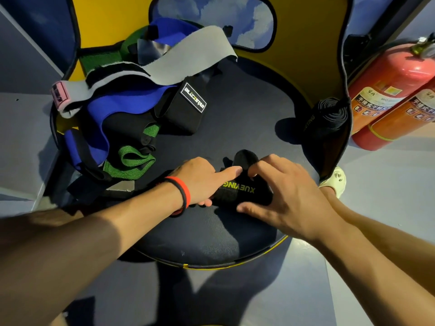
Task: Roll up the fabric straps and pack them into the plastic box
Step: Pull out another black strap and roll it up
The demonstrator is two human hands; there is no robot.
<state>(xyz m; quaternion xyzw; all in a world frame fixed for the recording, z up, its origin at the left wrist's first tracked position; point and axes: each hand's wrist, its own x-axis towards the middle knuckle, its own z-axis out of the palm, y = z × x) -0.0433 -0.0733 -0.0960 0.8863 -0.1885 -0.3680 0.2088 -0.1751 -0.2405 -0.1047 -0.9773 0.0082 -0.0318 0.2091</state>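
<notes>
A black strap [244, 192] printed XUEYING in yellow lies partly rolled on the dark round seat [235, 128]. My left hand [202, 180] grips its left end, index finger stretched along the top. My right hand [282, 196] curls over its right end, fingers and thumb round it. A finished black roll [327, 116] stands at the seat's right edge. A heap of loose straps fills the left: blue [113, 109], grey [179, 60], green [129, 161] and a black one labelled BLIZZSTAR [188, 107]. No plastic box is in view.
Two red fire extinguishers [388, 90] lie on the floor at the right. A yellow and blue chair back [294, 38] rises behind the seat. A foot in a pale shoe [335, 180] is beside the seat's right edge. Grey floor surrounds the seat.
</notes>
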